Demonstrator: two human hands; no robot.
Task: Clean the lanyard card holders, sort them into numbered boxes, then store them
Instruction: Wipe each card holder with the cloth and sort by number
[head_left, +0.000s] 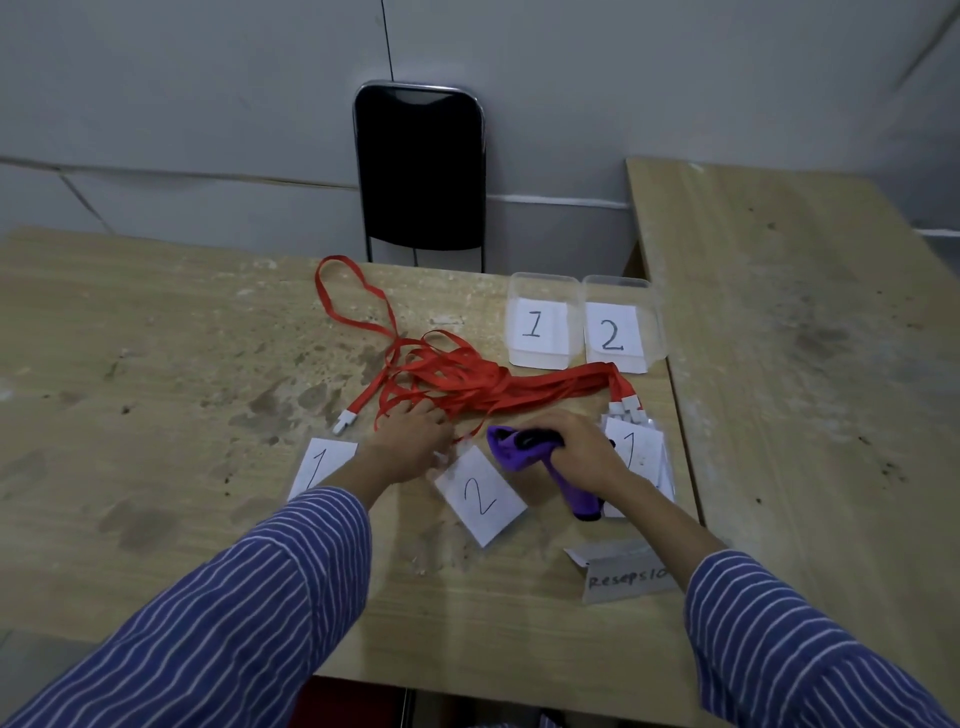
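The right hand (576, 452) is curled round a purple brush-like cleaning tool (540, 462), whose head points left and whose handle runs down toward the near edge of the wooden table (156, 364). The left hand (410, 441) lies just left of that tool, fingers bent down at the top corner of the card holder marked 2 (480, 496); whether it pinches the holder's clip or only touches it cannot be told. That holder lies tilted on the table between the two hands, directly below and touching the left hand's fingertips.

Left of the holder marked 2, partly under the left forearm, lies a card holder marked 1 (319, 462). To its right, beneath and behind the right hand, sits a stack of card holders (641, 457) with a 1 showing on top. Just beyond the holder marked 2 spreads a tangle of red lanyards (457, 384), one loop reaching far toward the black chair (421, 166). Beyond the lanyards, to the right, stand two clear boxes side by side, box 1 (540, 322) and box 2 (618, 327). Nearer than the holder marked 2, to its right, lies a label reading "Resepsio" (626, 574).
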